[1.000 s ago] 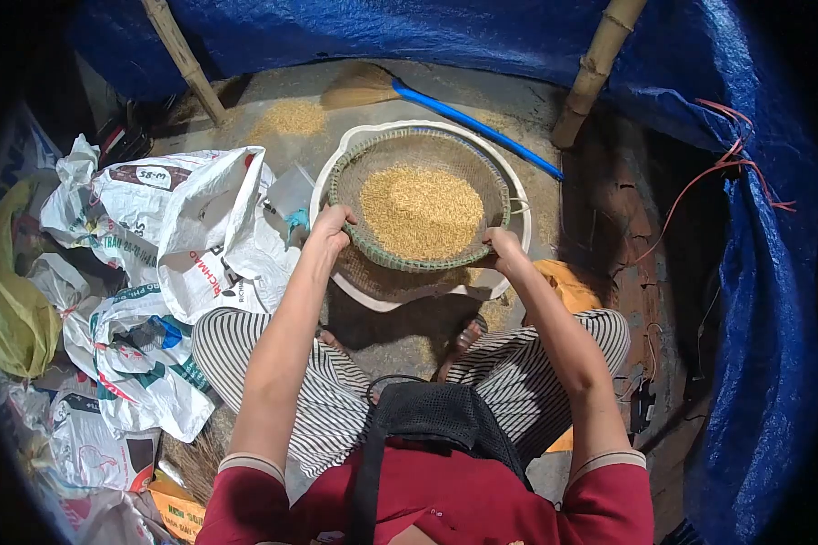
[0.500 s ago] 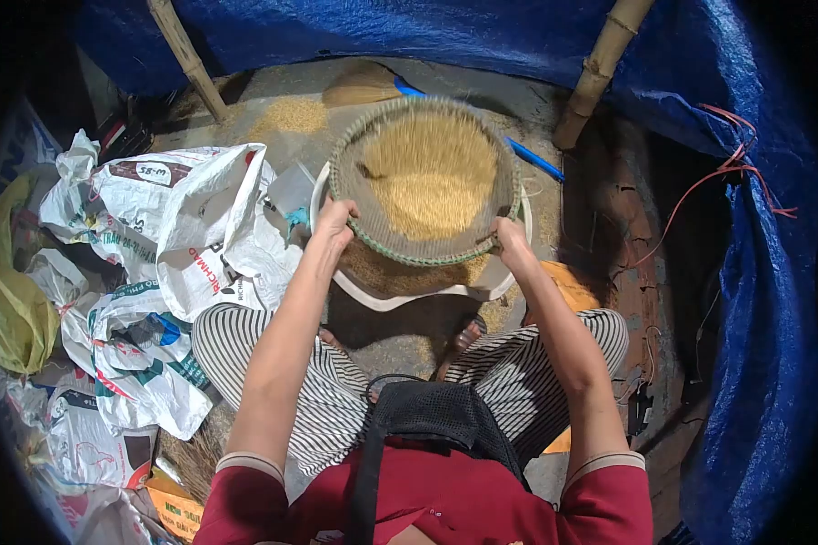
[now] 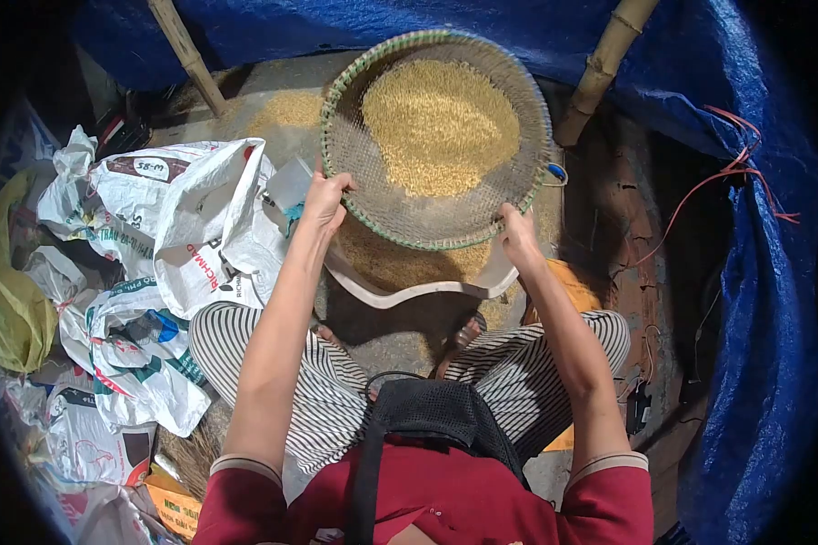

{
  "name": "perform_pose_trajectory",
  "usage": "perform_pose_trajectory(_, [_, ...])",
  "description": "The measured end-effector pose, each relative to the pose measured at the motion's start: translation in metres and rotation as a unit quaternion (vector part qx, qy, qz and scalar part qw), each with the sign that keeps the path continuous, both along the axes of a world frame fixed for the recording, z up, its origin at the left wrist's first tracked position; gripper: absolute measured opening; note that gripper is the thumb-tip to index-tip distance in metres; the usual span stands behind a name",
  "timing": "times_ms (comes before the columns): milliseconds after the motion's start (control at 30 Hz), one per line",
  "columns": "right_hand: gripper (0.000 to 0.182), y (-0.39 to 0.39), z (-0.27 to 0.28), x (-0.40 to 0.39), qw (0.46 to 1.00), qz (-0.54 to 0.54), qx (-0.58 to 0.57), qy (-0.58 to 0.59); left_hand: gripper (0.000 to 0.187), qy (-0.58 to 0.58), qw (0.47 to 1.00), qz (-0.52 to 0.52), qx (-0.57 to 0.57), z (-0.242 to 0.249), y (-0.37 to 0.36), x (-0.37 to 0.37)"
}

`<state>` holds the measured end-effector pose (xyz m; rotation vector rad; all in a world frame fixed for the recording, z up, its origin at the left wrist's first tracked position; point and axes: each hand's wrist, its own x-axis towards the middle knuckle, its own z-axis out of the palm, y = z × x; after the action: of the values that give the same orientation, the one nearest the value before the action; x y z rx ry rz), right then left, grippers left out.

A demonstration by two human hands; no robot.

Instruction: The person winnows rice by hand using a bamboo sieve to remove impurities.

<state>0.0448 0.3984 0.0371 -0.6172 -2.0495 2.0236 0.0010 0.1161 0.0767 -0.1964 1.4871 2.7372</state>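
Note:
Both my hands hold up a round woven winnowing basket (image 3: 418, 221) with a green-bound rim. My left hand (image 3: 325, 198) is closed on the rim at the near left, and my right hand (image 3: 519, 234) grips it at the near right. Inside the basket lies a spread of golden grain (image 3: 441, 127), blurred a little by motion, toward the far side. Below the basket stands a white basin (image 3: 386, 298) with a wavy rim. More grain (image 3: 409, 261) shows in the basin, partly hidden by the basket.
White printed sacks (image 3: 200, 218) and a yellow-green bag (image 3: 18, 272) pile up on the left. Loose grain (image 3: 291, 109) lies on the floor. Bamboo poles (image 3: 600, 73) and blue tarpaulin (image 3: 745, 363) enclose the spot. A red cord (image 3: 668, 222) hangs at the right. My striped legs (image 3: 554, 363) flank the basin.
The basket has moved away from me and up, its far side now covering the broom behind it. The grain, streaked in motion before, now lies spread in the basket. Both hands keep their grip.

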Motion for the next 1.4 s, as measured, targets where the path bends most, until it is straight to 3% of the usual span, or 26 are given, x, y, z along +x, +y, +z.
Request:
perform_pose_trajectory(67, [0.035, -0.003, 0.007, 0.002, 0.991, 0.011, -0.041, -0.125, 0.056, -0.031, 0.999, -0.014, -0.026, -0.030, -0.003, -0.009])
perform_pose_trajectory(167, [0.033, -0.005, 0.000, 0.009, 0.973, 0.038, -0.105, -0.202, 0.060, -0.101, 0.994, -0.049, -0.018, -0.075, -0.009, -0.018])
perform_pose_trajectory(233, [0.030, -0.005, -0.010, 0.014, 0.973, 0.037, -0.100, -0.203, 0.065, -0.155, 0.986, -0.066, -0.006, -0.082, -0.010, -0.015])
perform_pose_trajectory(333, [0.027, -0.003, -0.014, 0.010, 0.971, 0.029, -0.120, -0.205, 0.066, -0.110, 0.993, -0.051, -0.013, -0.079, -0.008, -0.015])
perform_pose_trajectory(467, [0.027, 0.005, -0.006, 0.003, 0.992, 0.015, -0.067, -0.108, 0.062, -0.007, 0.998, -0.045, -0.046, -0.036, -0.007, -0.012])
perform_pose_trajectory(500, [0.032, 0.006, -0.005, 0.002, 0.997, 0.019, -0.043, -0.059, 0.060, -0.004, 1.000, -0.019, 0.007, -0.018, -0.003, -0.003])
perform_pose_trajectory(567, [0.038, 0.006, -0.003, -0.002, 0.999, 0.025, -0.018, -0.008, 0.059, 0.005, 1.000, -0.015, 0.007, -0.018, -0.006, -0.005])
perform_pose_trajectory(667, [0.031, 0.002, -0.004, 0.002, 0.998, 0.020, 0.027, -0.047, 0.059, -0.016, 1.000, -0.008, -0.012, -0.057, -0.006, -0.011])
perform_pose_trajectory(733, [0.031, -0.004, -0.004, 0.007, 0.986, 0.029, -0.051, -0.158, 0.059, -0.042, 0.999, 0.000, -0.031, -0.086, -0.007, -0.016])
perform_pose_trajectory(800, [0.028, 0.007, -0.033, 0.005, 0.985, 0.063, -0.084, -0.134, 0.071, -0.164, 0.986, -0.033, -0.003, -0.098, -0.009, -0.013])
perform_pose_trajectory(867, [0.027, 0.008, -0.036, 0.008, 0.969, 0.049, -0.129, -0.207, 0.072, -0.190, 0.981, -0.039, 0.012, -0.096, -0.009, -0.013])
perform_pose_trajectory(1000, [0.025, 0.011, -0.021, 0.003, 0.975, 0.078, -0.069, -0.196, 0.068, -0.090, 0.995, -0.043, 0.012, -0.067, -0.006, -0.012])
perform_pose_trajectory(1100, [0.037, -0.013, 0.037, 0.013, 0.992, 0.015, -0.057, -0.108, 0.065, -0.035, 0.999, -0.026, 0.016, -0.011, -0.002, -0.003])
perform_pose_trajectory(1167, [0.037, -0.004, 0.016, 0.005, 0.998, 0.007, -0.028, -0.059, 0.062, 0.005, 1.000, 0.003, 0.008, -0.001, -0.005, -0.001])
perform_pose_trajectory(1233, [0.037, -0.001, -0.001, -0.002, 1.000, -0.002, 0.000, -0.011, 0.056, 0.000, 1.000, 0.015, -0.007, -0.011, -0.006, -0.006])
perform_pose_trajectory(1300, [0.024, 0.002, -0.009, -0.004, 0.995, 0.033, -0.061, -0.069, 0.049, -0.001, 1.000, 0.022, -0.023, -0.040, -0.007, -0.014])
perform_pose_trajectory(1400, [0.028, -0.007, 0.004, 0.012, 0.977, 0.072, -0.110, -0.170, 0.046, -0.079, 0.995, -0.017, -0.061, -0.092, -0.013, -0.025])
